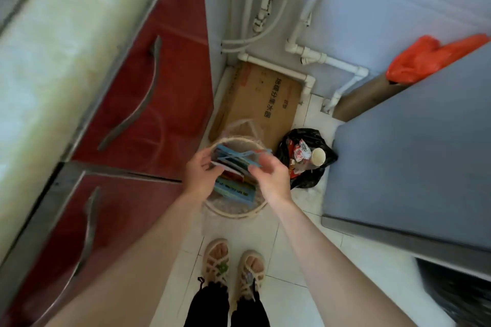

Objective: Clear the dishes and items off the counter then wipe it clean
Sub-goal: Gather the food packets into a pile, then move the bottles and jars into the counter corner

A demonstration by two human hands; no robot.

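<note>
While standing on the tiled floor point(287, 252) in sandals point(233, 268), both bare arms reach forward and down over a round bin point(233, 214) with a pale rim and a clear liner. Left hand point(200, 175) curled, fingers pinched on the left end of a bundle of flat packets point(233, 158), blue and white with red and yellow print. Right hand point(269, 176) at the bundle's right end, fingers bent loosely and blurred; cannot tell whether gripping or only touching. Packets held directly above the bin's mouth, between the two hands. More blue and green packaging point(235, 190) lying inside the bin, below the hands.

Just right of the bin, touching the grey appliance's point(414, 162) corner, a black bag point(308, 167) open at the top, stuffed with red-and-white wrappers and a pale round cup point(318, 156). Behind the bin, a flat brown box point(261, 103) with printed characters, leaning in the corner under white pipes point(276, 68). More pipes and hoses running up the grey wall. An orange bag point(430, 57) lying on the top far edge of the appliance, with a brown tube point(372, 95) beneath it.

Along the left, red cabinet doors point(170, 93) with long curved metal handles point(138, 95), topped by the pale counter point(50, 66); the stretch of counter in view blurred, nothing distinct on it. Black trouser cuffs above the sandals at the bottom edge.
</note>
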